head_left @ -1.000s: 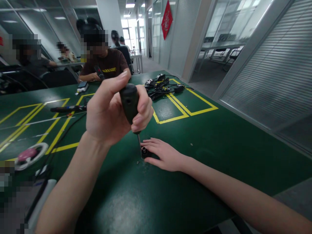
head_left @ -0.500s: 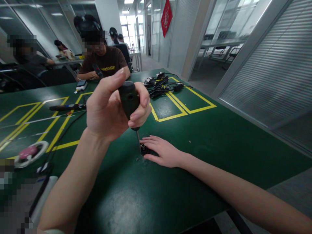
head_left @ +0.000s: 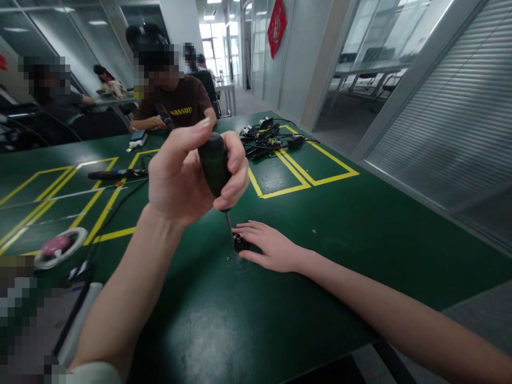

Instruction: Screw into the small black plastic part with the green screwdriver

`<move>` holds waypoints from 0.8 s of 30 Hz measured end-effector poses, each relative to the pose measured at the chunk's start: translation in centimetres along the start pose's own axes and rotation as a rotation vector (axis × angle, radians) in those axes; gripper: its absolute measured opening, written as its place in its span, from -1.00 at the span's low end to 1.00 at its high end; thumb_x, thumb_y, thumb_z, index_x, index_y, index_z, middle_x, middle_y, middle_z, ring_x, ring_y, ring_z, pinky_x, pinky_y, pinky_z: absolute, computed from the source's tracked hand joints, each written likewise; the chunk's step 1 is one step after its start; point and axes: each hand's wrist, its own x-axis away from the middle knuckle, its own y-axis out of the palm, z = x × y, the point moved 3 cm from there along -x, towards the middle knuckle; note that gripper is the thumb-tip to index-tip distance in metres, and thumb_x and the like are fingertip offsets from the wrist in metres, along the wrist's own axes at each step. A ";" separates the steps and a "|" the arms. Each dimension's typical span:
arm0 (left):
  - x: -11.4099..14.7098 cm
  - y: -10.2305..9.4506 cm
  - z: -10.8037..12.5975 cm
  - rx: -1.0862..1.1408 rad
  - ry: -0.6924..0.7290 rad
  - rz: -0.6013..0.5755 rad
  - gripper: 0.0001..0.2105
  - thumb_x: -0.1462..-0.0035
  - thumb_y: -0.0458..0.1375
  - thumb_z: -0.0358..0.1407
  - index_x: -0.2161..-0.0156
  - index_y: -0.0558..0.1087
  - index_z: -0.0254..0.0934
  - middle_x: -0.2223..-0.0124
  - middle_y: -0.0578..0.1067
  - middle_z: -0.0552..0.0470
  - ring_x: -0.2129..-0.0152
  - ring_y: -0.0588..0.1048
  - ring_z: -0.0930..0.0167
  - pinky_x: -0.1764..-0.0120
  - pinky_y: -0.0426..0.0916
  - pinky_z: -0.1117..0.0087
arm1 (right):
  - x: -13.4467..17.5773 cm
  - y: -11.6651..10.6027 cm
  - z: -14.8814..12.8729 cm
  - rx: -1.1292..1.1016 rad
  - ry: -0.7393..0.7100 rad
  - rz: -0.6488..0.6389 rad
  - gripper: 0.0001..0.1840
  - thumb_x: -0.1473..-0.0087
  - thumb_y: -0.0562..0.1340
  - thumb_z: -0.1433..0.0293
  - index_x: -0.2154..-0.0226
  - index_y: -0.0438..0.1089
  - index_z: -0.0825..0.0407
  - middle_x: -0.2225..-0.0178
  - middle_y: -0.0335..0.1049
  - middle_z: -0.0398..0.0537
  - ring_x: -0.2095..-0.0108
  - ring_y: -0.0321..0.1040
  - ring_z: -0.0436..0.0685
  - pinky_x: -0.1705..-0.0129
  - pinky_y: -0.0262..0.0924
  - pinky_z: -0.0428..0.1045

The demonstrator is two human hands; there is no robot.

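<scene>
My left hand (head_left: pixel 196 173) is wrapped round the dark handle of a screwdriver (head_left: pixel 215 165), its thumb near the handle's top. The thin metal shaft points down, slightly tilted, and its tip meets the left side of a small black part with a metal ring on top (head_left: pixel 239 242). Low on the tabletop, my right hand (head_left: pixel 276 248) holds this part between its thumb and its outstretched fingers. The fingers partly hide the part, so its full shape does not show. Just left of the tip lies a tiny metallic piece (head_left: pixel 228 258), too small to name.
On the green table (head_left: pixel 328 229), a heap of black cables (head_left: pixel 268 138) lies at the back. A black tool with a cord (head_left: pixel 108 175) and a white ring-shaped object (head_left: pixel 80 237) with something pink lie left. A person (head_left: pixel 176 104) sits across the table.
The whole view has shifted slightly, so everything sits a little further right. Both hands keep their places around the screwdriver and the black part; the screwdriver handle looks slightly turned.
</scene>
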 end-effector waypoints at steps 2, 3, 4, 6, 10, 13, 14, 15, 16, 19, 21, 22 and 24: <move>0.0 0.0 0.0 0.005 0.002 0.003 -0.58 -0.18 0.18 0.01 0.50 0.36 -0.29 0.66 0.25 0.13 0.78 0.25 0.58 0.68 0.20 0.57 | 0.0 0.0 0.0 0.000 0.001 -0.001 -0.54 -0.38 0.21 0.17 -0.13 0.46 0.17 -0.27 0.41 0.24 -0.33 0.29 0.31 -0.41 0.12 0.29; 0.0 0.0 0.0 0.011 0.007 0.004 -0.58 -0.18 0.18 0.02 0.50 0.37 -0.30 0.67 0.24 0.13 0.78 0.23 0.59 0.69 0.19 0.57 | 0.0 0.0 0.0 0.002 0.001 -0.002 -0.54 -0.38 0.21 0.17 -0.13 0.46 0.16 -0.27 0.41 0.23 -0.34 0.29 0.31 -0.41 0.12 0.29; 0.0 0.1 -0.1 0.018 0.014 0.004 -0.58 -0.18 0.19 0.02 0.50 0.37 -0.31 0.67 0.22 0.13 0.79 0.22 0.59 0.69 0.17 0.57 | 0.0 0.0 0.0 0.004 0.002 -0.003 -0.55 -0.38 0.21 0.17 -0.13 0.46 0.14 -0.27 0.41 0.21 -0.34 0.29 0.30 -0.41 0.12 0.29; 0.0 0.2 -0.1 0.027 0.023 0.002 -0.55 -0.19 0.17 0.03 0.52 0.36 -0.31 0.68 0.20 0.14 0.79 0.21 0.59 0.70 0.16 0.58 | 0.0 0.0 0.0 0.008 0.004 -0.004 -0.56 -0.38 0.22 0.17 -0.13 0.46 0.10 -0.28 0.41 0.19 -0.34 0.28 0.30 -0.41 0.12 0.29; -0.1 0.2 -0.4 0.052 0.046 0.042 -0.50 -0.21 0.15 0.07 0.55 0.33 -0.31 0.70 0.16 0.15 0.80 0.20 0.59 0.71 0.13 0.58 | 0.0 0.0 0.0 0.004 0.004 -0.003 -0.56 -0.37 0.22 0.17 -0.13 0.46 0.11 -0.28 0.40 0.21 -0.34 0.29 0.30 -0.41 0.12 0.30; -0.1 0.3 -0.6 0.080 0.065 0.069 -0.48 -0.19 0.16 0.11 0.57 0.33 -0.30 0.71 0.13 0.15 0.82 0.16 0.60 0.74 0.09 0.58 | 0.0 0.0 0.1 0.002 0.010 -0.007 -0.57 -0.38 0.21 0.16 -0.13 0.46 0.10 -0.28 0.40 0.20 -0.35 0.28 0.30 -0.41 0.12 0.31; -0.2 0.3 -0.7 0.080 0.064 0.068 -0.47 -0.20 0.15 0.12 0.57 0.33 -0.30 0.71 0.13 0.15 0.82 0.17 0.59 0.75 0.08 0.57 | 0.0 0.0 0.1 0.003 0.010 -0.009 -0.57 -0.38 0.21 0.16 -0.13 0.45 0.09 -0.28 0.41 0.19 -0.34 0.28 0.29 -0.41 0.12 0.31; -0.2 0.4 -0.7 0.081 0.068 0.065 -0.46 -0.21 0.14 0.12 0.57 0.34 -0.30 0.71 0.13 0.15 0.83 0.17 0.59 0.75 0.08 0.57 | 0.0 0.0 0.0 0.005 0.009 -0.008 -0.57 -0.38 0.21 0.16 -0.13 0.45 0.08 -0.28 0.41 0.18 -0.34 0.28 0.29 -0.41 0.12 0.31; -0.2 0.5 -0.7 0.081 0.073 0.063 -0.45 -0.22 0.12 0.13 0.56 0.34 -0.31 0.71 0.13 0.15 0.83 0.17 0.59 0.76 0.07 0.57 | 0.0 0.0 0.0 0.006 0.007 -0.007 -0.57 -0.38 0.21 0.16 -0.13 0.45 0.07 -0.27 0.41 0.18 -0.34 0.28 0.29 -0.41 0.12 0.31; -0.2 0.7 -0.7 0.068 0.083 0.050 -0.44 -0.25 0.08 0.13 0.55 0.36 -0.31 0.72 0.12 0.14 0.83 0.14 0.59 0.75 0.05 0.57 | 0.0 0.0 0.0 0.008 0.003 -0.004 -0.57 -0.38 0.21 0.16 -0.13 0.45 0.08 -0.26 0.42 0.19 -0.34 0.29 0.28 -0.41 0.12 0.31; -0.2 0.7 -0.8 0.044 0.061 0.042 -0.45 -0.26 0.06 0.12 0.55 0.39 -0.31 0.72 0.12 0.13 0.82 0.13 0.59 0.73 0.05 0.56 | 0.0 0.0 0.0 0.008 0.008 -0.002 -0.57 -0.38 0.21 0.16 -0.12 0.45 0.09 -0.26 0.43 0.20 -0.34 0.29 0.28 -0.41 0.12 0.30; -0.2 0.7 -0.8 0.035 0.051 0.044 -0.45 -0.26 0.06 0.12 0.55 0.39 -0.32 0.72 0.13 0.13 0.82 0.13 0.59 0.72 0.06 0.56 | 0.0 0.0 0.0 0.007 0.009 -0.002 -0.57 -0.38 0.21 0.16 -0.12 0.46 0.10 -0.26 0.43 0.21 -0.34 0.29 0.29 -0.41 0.13 0.30; -0.2 0.6 -0.8 0.034 0.058 0.050 -0.43 -0.25 0.07 0.15 0.55 0.39 -0.32 0.72 0.13 0.13 0.81 0.15 0.59 0.70 0.07 0.55 | 0.0 0.0 0.0 0.007 0.009 -0.002 -0.57 -0.38 0.21 0.16 -0.11 0.46 0.11 -0.26 0.43 0.22 -0.34 0.29 0.30 -0.40 0.13 0.31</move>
